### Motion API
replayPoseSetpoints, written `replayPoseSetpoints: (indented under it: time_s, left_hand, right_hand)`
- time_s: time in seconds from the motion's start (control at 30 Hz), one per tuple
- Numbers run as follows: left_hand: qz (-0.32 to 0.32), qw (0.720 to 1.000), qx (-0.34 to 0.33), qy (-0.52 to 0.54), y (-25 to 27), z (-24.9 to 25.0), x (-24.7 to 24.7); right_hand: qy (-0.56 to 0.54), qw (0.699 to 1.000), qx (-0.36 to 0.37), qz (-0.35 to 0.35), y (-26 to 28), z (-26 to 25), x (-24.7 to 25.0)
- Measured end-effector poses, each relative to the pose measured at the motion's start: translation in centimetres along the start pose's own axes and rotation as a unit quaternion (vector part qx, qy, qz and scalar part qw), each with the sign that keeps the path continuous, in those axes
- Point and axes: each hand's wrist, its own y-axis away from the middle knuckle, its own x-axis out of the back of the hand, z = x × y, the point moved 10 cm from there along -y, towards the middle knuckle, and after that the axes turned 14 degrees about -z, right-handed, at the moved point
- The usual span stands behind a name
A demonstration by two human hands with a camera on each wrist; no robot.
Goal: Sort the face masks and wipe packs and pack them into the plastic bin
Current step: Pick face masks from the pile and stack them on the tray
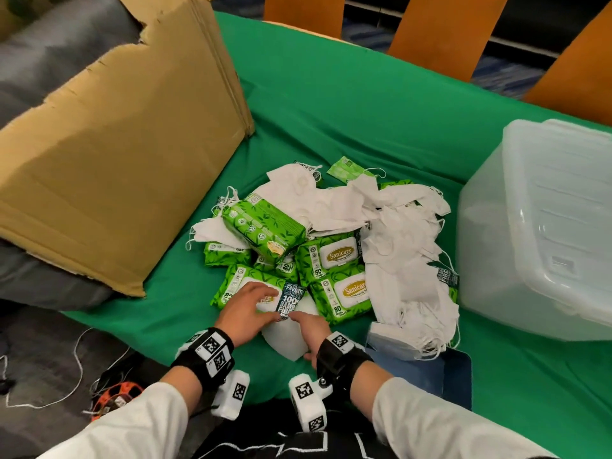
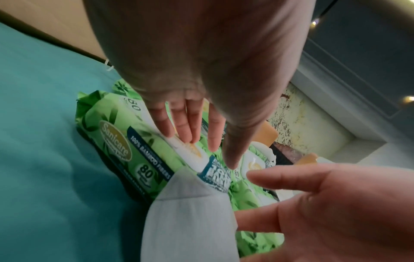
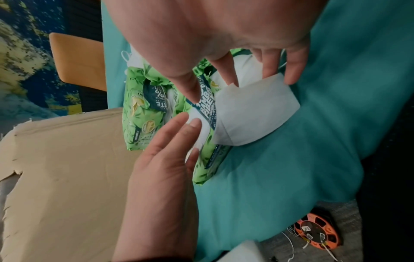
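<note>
Green Sanicare wipe packs (image 1: pixel 334 256) and loose white face masks (image 1: pixel 404 246) lie heaped on the green cloth. Nearest me is one white mask (image 1: pixel 284 342) with a dark printed tag (image 1: pixel 291 301), partly lying on a wipe pack (image 1: pixel 231 286). My left hand (image 1: pixel 251 306) rests straight fingers on that pack's white lid (image 2: pixel 190 150). My right hand (image 1: pixel 308 329) lies over the mask's right side, and its fingertips (image 3: pixel 226 74) touch the mask's (image 3: pixel 253 113) far edge. The translucent plastic bin (image 1: pixel 536 226) stands at the right.
A large torn cardboard sheet (image 1: pixel 116 160) leans at the left. A flat stack of masks (image 1: pixel 390 339) sits on a dark blue board (image 1: pixel 453 376) near the front edge. Orange chair backs (image 1: pixel 440 31) line the far side. An orange cable reel (image 1: pixel 116 395) lies on the floor.
</note>
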Motion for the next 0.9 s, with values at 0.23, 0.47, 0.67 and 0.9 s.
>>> replayPoseSetpoints:
  time_s: [0.23, 0.47, 0.67, 0.9]
  left_hand:
    - [-0.024, 0.990, 0.010, 0.142, -0.6, -1.5, 0.5]
    - [-0.025, 0.992, 0.010, 0.125, -1.1, -1.7, 0.0]
    - [-0.034, 0.994, 0.021, 0.104, -2.0, -1.7, 0.1]
    - [-0.084, 0.989, 0.003, 0.120, -3.0, -1.5, 0.3]
  right_hand:
    - [-0.144, 0.990, 0.004, 0.006, -0.2, 0.9, 0.0]
    - [-0.209, 0.977, 0.016, -0.021, -1.1, 0.5, -0.5]
    - [-0.196, 0.980, 0.032, 0.012, -1.7, 0.3, 1.0]
    - [-0.092, 0.976, 0.194, 0.021, 4.5, -6.6, 6.4]
